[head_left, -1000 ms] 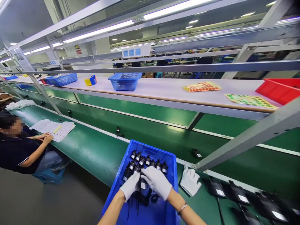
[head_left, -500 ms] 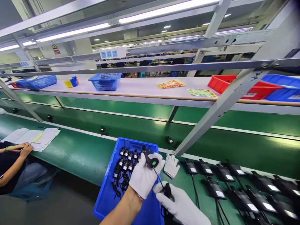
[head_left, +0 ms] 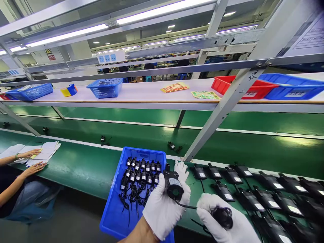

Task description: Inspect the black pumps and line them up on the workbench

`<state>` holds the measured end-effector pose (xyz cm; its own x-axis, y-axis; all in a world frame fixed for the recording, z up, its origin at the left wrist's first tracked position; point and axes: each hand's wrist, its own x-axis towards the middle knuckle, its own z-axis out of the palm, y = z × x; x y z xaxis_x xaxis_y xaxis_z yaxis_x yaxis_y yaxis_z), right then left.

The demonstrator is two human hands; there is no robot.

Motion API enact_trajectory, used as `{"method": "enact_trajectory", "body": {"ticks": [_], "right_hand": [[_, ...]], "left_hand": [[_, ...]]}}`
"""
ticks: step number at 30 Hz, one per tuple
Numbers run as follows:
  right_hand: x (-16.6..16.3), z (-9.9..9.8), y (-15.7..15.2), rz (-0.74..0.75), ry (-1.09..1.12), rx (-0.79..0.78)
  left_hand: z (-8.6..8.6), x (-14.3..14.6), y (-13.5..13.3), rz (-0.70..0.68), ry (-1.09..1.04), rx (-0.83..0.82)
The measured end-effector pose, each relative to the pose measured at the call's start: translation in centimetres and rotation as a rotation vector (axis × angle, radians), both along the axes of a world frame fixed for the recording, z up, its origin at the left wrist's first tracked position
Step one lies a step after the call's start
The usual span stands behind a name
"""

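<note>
My left hand (head_left: 163,207), in a white glove, grips a small black pump-like part (head_left: 172,184) with a white label, held up over the right edge of a blue bin (head_left: 115,212). A thin black cable runs from that part to my gloved right hand (head_left: 225,222), which is closed round the coiled cable end (head_left: 222,216). Inside the bin lie several more of these black parts (head_left: 141,170) in rows, their cables trailing toward me.
A spare white glove (head_left: 181,167) lies on the green belt by the bin. Rows of black labelled units (head_left: 253,195) cover the belt to the right. Another person's hands (head_left: 31,160) rest on papers at the left. Baskets, sticker sheets and red and blue bins sit on the shelf above.
Both hands lifted one black part out of the bin and drew apart, stretching its cable; the right hand now holds the coiled end. My view swung to the right.
</note>
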<state>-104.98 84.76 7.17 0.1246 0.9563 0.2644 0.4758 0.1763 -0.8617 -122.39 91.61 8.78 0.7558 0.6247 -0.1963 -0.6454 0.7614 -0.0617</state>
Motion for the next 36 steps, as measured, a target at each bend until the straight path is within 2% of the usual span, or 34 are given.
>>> {"method": "enact_trajectory", "body": {"ticks": [4, 12, 14, 17, 20, 23, 30, 36], "right_hand": [[0.0, 0.7, 0.1, 0.080, -0.005, 0.084], [1.5, -0.4, 0.1, 0.151, 0.016, 0.060], [2.0, -0.8, 0.2, 0.086, 0.058, 0.132], [2.2, -1.1, 0.5, -0.053, 0.087, 0.208], [1.6, -1.1, 0.9, 0.006, 0.109, 0.126], [0.6, -0.7, 1.1, 0.079, 0.140, 0.052], [-0.3, 0.3, 1.2, 0.096, 0.190, 0.009], [0.2, -0.4, 1.0, 0.096, 0.171, 0.003]], "left_hand": [[-0.9, -0.3, 0.3, -0.080, 0.062, 0.170], [-1.6, -0.4, 0.0, 0.059, 0.303, 0.520], [-1.8, -0.6, -0.3, 0.152, 0.472, 0.674], [-2.1, -0.9, -0.9, 0.280, 0.849, 0.939], [-2.4, -1.1, -1.4, 0.301, 1.075, 1.066], [-2.7, -1.2, -1.7, 0.308, 1.121, 1.098], [-3.0, -1.5, -1.5, 0.238, 1.082, 1.049], [-2.5, -1.4, -1.3, 0.210, 1.101, 1.097]]}}
